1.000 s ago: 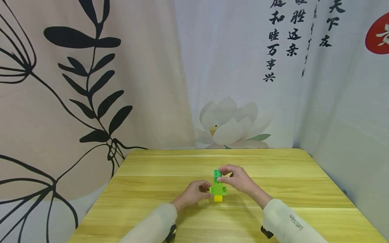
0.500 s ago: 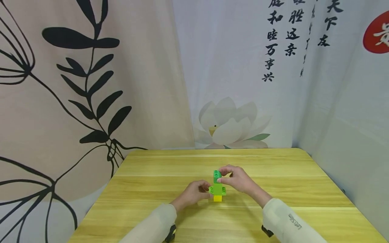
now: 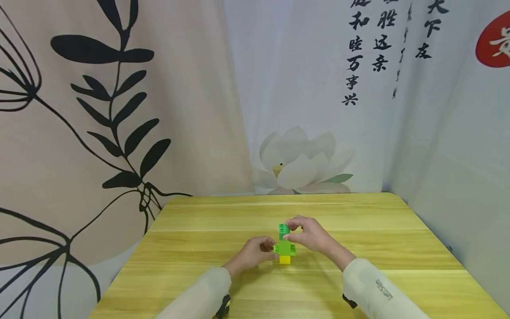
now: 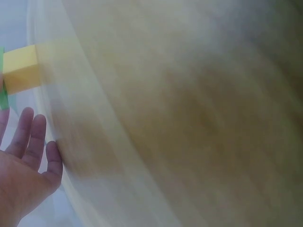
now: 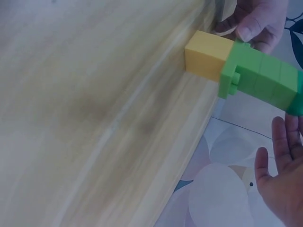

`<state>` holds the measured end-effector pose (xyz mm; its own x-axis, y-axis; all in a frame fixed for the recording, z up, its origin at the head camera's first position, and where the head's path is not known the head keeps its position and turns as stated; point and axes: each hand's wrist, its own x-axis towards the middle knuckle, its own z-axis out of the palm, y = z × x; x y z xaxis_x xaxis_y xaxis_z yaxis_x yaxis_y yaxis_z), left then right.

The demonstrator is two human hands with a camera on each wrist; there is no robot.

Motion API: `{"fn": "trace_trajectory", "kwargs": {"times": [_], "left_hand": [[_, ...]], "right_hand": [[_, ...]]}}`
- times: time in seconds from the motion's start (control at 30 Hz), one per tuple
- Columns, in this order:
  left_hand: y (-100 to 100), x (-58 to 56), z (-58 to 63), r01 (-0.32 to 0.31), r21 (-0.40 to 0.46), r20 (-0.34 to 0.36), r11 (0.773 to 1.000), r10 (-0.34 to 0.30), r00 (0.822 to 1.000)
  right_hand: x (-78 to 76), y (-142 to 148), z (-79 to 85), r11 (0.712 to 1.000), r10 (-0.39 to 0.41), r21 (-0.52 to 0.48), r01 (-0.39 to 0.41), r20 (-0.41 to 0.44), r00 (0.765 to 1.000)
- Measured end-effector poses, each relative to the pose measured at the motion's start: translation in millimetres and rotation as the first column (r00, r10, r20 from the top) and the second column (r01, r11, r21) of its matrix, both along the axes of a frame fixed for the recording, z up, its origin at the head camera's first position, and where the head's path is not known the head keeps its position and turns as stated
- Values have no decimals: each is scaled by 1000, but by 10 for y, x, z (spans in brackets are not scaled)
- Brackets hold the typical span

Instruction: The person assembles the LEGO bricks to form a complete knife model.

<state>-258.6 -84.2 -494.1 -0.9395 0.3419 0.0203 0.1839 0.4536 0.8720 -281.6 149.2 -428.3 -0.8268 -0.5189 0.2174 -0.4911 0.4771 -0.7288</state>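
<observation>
A small tower of toy building bricks stands upright on the table. Its base is a yellow block [image 3: 284, 260] [image 5: 206, 54]; wide light green bricks [image 3: 284, 248] [image 5: 265, 73] with studs jutting out at both sides sit above it. Dark green bricks [image 3: 282, 233] form the top. My left hand [image 3: 255, 252] [image 5: 265, 21] holds the left stud end of the wide brick between thumb and forefinger, its other fingers [image 4: 37, 137] spread loosely. From the right, my right hand [image 3: 312, 233] [image 5: 289, 189] pinches the dark green top with thumb and forefinger.
The wooden table [image 3: 199, 221] reaches back to a printed curtain [image 3: 199, 110] with a plant, a lotus and lettering. Another pale curtain [image 3: 458, 177] runs along the right edge. Both sleeves [image 3: 199, 294] lie over the table's near part.
Both hands keep their places on the tower and the bricks look the same. Only the head view has shifted slightly.
</observation>
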Motion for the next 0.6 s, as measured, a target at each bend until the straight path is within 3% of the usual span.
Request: {"fn": "trace_trajectory", "kwargs": {"times": [0.6], "left_hand": [[2, 22, 13, -1, -14, 5, 1000, 1, 1000]], "right_hand": [[70, -21, -166, 985, -30, -170, 44, 79, 996]]}}
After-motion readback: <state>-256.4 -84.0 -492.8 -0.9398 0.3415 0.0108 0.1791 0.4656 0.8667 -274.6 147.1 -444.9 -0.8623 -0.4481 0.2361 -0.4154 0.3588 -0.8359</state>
